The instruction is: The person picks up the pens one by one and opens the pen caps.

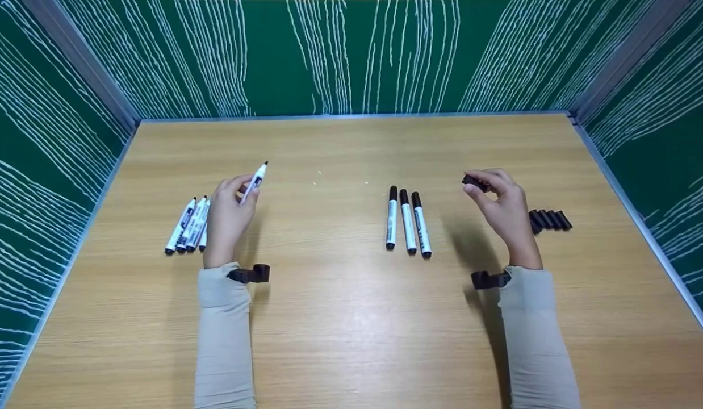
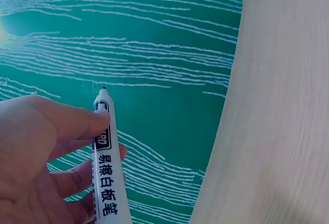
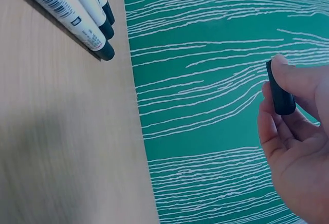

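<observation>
In the head view my left hand pinches an uncapped whiteboard marker, white with its dark tip pointing up and away. The left wrist view shows the thumb lying against the label of this marker. Over on the right, my right hand holds a black marker cap between thumb and fingers, raised above the table. That cap is upright in the right wrist view. Several uncapped markers lie beside the left hand, partly hidden by it. Several black caps lie in a row beside the right wrist.
Three capped markers lie side by side on the wooden table between the hands. Green walls with white wavy lines border the table at the back and sides. Small white specks dot the tabletop.
</observation>
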The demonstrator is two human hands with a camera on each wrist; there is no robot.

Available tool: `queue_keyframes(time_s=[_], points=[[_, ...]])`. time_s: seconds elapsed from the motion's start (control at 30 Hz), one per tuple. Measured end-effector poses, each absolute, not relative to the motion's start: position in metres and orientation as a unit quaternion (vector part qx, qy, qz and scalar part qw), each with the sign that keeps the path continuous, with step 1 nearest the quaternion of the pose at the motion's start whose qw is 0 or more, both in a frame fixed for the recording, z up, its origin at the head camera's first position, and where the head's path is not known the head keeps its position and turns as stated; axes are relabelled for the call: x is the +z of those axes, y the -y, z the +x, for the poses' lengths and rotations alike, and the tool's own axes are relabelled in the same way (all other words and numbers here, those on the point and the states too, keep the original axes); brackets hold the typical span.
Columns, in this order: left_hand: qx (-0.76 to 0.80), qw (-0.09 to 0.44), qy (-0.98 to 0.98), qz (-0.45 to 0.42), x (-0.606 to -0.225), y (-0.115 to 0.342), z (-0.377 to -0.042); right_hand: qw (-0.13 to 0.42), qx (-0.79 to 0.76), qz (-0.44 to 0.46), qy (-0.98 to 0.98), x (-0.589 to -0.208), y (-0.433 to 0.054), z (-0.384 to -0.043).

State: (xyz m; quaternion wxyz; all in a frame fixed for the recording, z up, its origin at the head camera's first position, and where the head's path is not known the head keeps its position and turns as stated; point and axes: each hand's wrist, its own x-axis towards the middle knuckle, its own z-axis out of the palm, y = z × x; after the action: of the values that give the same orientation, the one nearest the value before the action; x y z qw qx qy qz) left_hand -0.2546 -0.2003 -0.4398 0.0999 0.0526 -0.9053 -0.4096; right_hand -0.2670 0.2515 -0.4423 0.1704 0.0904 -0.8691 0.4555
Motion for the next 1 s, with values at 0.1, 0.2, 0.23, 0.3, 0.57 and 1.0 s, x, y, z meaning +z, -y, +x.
queue_keyframes(time_s=[0.1, 0.2, 0.23, 0.3, 0.57, 1.0], points=[[-0.417, 0.099, 0.901, 0.064, -0.441, 0.205, -0.255, 0.169, 0.459, 0.076, 0.869, -0.433, -0.248, -0.261], [-0.413, 0.108, 0.902, 0.069, -0.444, 0.21, -0.257, 0.167, 0.47, 0.064, 0.864, -0.424, -0.245, -0.255], [-0.411, 0.111, 0.902, 0.069, -0.445, 0.212, -0.258, 0.166, 0.472, 0.059, 0.864, -0.424, -0.246, -0.254], [-0.403, 0.116, 0.905, 0.07, -0.448, 0.214, -0.259, 0.164, 0.473, 0.05, 0.864, -0.431, -0.252, -0.259], [-0.378, 0.105, 0.916, 0.089, -0.456, 0.222, -0.258, 0.142, 0.461, 0.019, 0.875, -0.455, -0.279, -0.273], [-0.316, 0.072, 0.936, 0.135, -0.47, 0.226, -0.259, 0.09, 0.429, -0.034, 0.898, -0.472, -0.303, -0.274]])
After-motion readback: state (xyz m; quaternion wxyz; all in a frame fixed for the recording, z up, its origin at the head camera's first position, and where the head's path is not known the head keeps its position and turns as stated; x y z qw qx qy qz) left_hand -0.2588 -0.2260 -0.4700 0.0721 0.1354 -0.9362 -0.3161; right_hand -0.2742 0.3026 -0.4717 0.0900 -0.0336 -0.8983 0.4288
